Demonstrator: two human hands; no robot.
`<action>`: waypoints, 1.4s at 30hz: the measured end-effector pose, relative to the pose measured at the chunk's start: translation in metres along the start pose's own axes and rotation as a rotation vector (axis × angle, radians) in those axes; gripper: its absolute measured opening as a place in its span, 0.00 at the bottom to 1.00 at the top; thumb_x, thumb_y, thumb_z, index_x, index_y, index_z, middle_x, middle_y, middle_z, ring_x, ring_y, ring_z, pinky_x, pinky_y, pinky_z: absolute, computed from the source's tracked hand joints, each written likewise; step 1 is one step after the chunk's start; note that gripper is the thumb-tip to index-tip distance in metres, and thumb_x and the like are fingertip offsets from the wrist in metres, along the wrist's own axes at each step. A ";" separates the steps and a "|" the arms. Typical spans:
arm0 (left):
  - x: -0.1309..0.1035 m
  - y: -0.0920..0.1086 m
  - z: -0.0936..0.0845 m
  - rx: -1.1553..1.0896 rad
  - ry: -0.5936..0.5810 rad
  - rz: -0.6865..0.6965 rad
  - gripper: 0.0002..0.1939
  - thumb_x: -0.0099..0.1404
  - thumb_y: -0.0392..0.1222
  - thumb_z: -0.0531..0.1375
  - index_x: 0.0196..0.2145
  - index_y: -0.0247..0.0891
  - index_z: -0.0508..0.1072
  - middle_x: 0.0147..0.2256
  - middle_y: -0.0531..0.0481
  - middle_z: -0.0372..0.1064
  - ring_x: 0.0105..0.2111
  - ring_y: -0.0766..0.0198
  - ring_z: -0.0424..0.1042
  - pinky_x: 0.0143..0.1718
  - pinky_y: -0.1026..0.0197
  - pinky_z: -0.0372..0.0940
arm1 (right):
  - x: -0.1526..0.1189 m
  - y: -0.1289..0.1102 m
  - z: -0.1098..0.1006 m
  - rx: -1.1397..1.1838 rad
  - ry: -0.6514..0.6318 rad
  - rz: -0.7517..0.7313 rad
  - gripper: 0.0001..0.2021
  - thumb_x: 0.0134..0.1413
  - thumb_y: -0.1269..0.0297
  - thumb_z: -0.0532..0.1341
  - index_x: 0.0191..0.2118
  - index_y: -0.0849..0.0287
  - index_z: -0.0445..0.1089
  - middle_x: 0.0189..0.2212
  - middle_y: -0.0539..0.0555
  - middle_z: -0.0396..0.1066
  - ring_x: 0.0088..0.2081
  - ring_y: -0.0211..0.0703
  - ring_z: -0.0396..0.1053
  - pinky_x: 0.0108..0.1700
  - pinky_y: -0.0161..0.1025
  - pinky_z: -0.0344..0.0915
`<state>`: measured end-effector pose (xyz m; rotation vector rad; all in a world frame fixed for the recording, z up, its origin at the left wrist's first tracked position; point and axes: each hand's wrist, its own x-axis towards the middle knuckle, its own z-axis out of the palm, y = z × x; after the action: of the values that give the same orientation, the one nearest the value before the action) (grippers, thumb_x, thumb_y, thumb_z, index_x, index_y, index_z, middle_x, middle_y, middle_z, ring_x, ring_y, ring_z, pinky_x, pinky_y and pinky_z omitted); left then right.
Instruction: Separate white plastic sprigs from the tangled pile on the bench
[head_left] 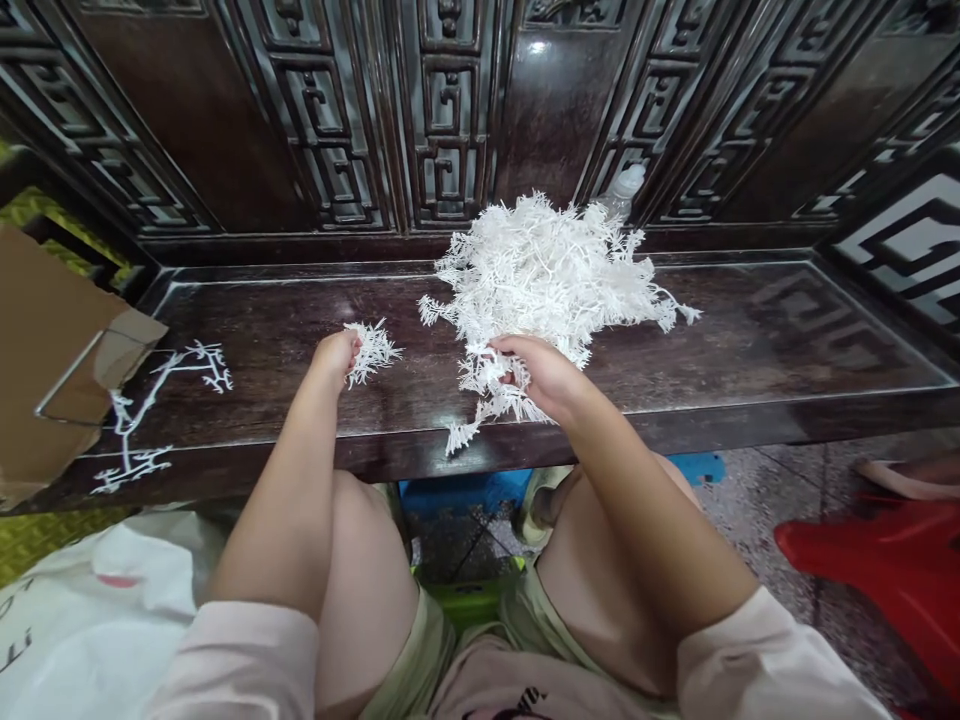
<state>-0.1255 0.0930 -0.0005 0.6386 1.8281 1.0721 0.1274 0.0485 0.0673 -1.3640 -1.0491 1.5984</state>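
Observation:
A large heap of white plastic branch-like sprigs (540, 265) lies on the dark wooden bench. My left hand (339, 355) is closed around a small bunch of white sprigs (375, 352), held apart from the heap on its left. At the heap's front edge, my right hand (544, 375) has its fingers curled on a white sprig (491, 372); the fingertips are partly hidden among the strands. One sprig end (463, 437) hangs toward the bench's front edge.
On the left, a cardboard piece (60, 370) carries a bent metal wire (71, 375), with a branched white sprig (161, 375) beside it. A clear bottle (624, 190) stands behind the heap. Below are a white bag (112, 590) and a red stool (885, 570).

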 end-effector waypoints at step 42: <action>0.032 -0.017 -0.021 -0.033 0.298 0.147 0.05 0.44 0.35 0.58 0.23 0.35 0.67 0.24 0.51 0.65 0.25 0.67 0.65 0.29 0.65 0.60 | -0.003 -0.008 -0.008 -0.038 0.086 -0.058 0.02 0.39 0.66 0.59 0.24 0.58 0.68 0.34 0.53 0.64 0.37 0.41 0.59 0.29 0.36 0.59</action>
<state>-0.1586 0.1007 -0.0248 0.6278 2.0363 1.3517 0.1363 0.0495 0.0748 -1.4028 -1.0629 1.4711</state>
